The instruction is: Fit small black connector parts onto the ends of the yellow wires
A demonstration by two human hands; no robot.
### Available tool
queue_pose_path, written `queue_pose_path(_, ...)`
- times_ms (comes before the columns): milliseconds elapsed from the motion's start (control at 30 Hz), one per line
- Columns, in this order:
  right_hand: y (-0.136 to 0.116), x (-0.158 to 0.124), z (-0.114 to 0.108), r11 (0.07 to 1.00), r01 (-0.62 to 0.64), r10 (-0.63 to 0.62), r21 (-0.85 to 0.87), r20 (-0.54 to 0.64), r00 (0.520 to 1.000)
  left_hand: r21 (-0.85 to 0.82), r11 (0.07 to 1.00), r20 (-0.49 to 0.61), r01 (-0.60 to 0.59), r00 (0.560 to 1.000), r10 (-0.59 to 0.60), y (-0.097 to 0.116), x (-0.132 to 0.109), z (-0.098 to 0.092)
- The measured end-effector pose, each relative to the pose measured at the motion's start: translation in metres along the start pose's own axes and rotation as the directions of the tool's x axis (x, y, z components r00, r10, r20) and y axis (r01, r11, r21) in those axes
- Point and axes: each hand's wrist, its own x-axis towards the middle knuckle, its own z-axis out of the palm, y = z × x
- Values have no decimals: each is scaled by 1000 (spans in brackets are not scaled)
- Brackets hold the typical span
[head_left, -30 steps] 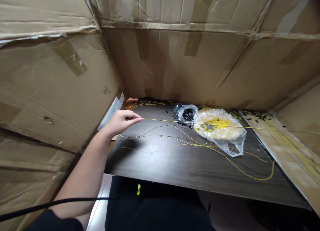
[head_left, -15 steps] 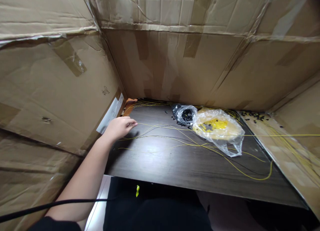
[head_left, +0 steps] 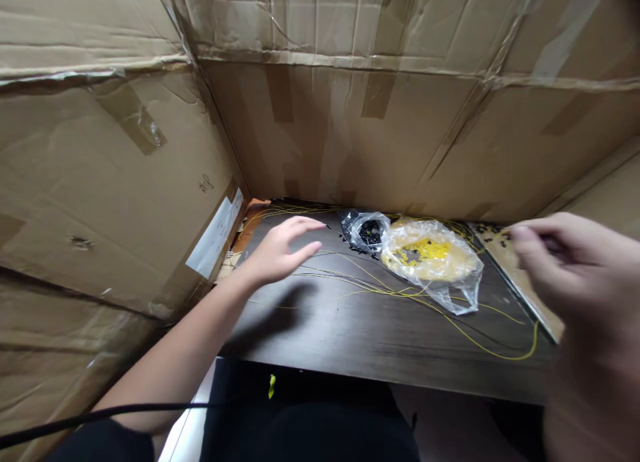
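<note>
My left hand (head_left: 283,252) hovers over the left part of the dark tabletop, thumb and fingers apart, with nothing between them. Over at the right edge, my right hand (head_left: 575,269) is raised close to the camera and blurred. Its thumb and forefinger pinch a thin yellow wire (head_left: 487,250), of which a short stretch shows beside the fingertips. Several long yellow wires (head_left: 465,329) lie loosely across the table. Clear plastic bags stand at the back: one has yellow small parts (head_left: 425,251) in it, the other black small parts (head_left: 371,234).
Tall cardboard walls (head_left: 340,135) enclose the table (head_left: 350,335) at the back and both sides. Loose black pieces lie near the bags and in the back right corner. A white paper sheet (head_left: 215,239) is stuck on the left wall. A black cable (head_left: 110,414) crosses my left arm.
My left hand has let go of the yellow wire, opened and moved right. My right hand has come into view at the right; the wire stretched across the table is gone from there.
</note>
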Motion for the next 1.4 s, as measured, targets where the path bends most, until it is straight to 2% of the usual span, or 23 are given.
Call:
queue_pose_path(67,-28,9,21,981,144,-158,127,108,982,-271,962,27,-28,999,37,32,19,21)
queue_pose_path(133,-53,11,42,952,248,-278,181,161,947,-540,842,114,11,992,59,56,33,44)
queue_pose_path(200,-67,6,64,931,334,-358,144,205,911,-732,677,178,71,980,89,66,40,67)
queue_pose_path(267,-72,-3,83,913,398,-408,87,223,886,-799,584,228,143,971,74,64,40,84)
queue_pose_path(300,-73,-9,92,910,408,-414,74,224,882,-795,579,257,181,965,51,60,39,90)
queue_pose_path(333,-72,-16,99,909,412,-416,66,221,882,-766,614,248,189,969,12,54,36,95)
queue_pose_path(433,-69,-34,117,920,383,-392,85,227,891,-593,799,119,102,992,-38,36,24,106)
queue_pose_path(500,-70,-46,127,933,340,-360,121,229,905,-450,893,27,17,1000,-6,27,16,113)
queue_pose_path(567,-72,-56,134,949,272,-306,163,250,919,-315,944,-68,-96,995,78,19,9,118)
queue_pose_path(667,-77,-67,140,965,137,-203,225,306,930,-90,964,-160,-249,959,233,11,3,125)
queue_pose_path(767,-81,-73,142,961,47,-136,273,317,939,110,936,-172,-334,921,349,5,1,127)
queue_pose_path(833,-83,-74,141,957,24,-118,290,312,943,180,915,-165,-361,906,390,3,0,127)
queue_pose_path(967,-86,-74,138,953,-6,-92,304,309,947,213,906,-162,-367,901,403,5,-3,124)
queue_pose_path(1067,-89,-74,134,946,-29,-70,324,292,954,197,909,-203,-366,892,403,9,-6,121)
queue_pose_path(1233,-94,-74,128,922,-54,-25,384,197,980,131,933,-299,-335,884,359,19,-10,117)
queue_pose_path(1400,-100,-74,125,901,-23,-34,432,125,992,92,937,-362,-336,866,346,26,-13,115)
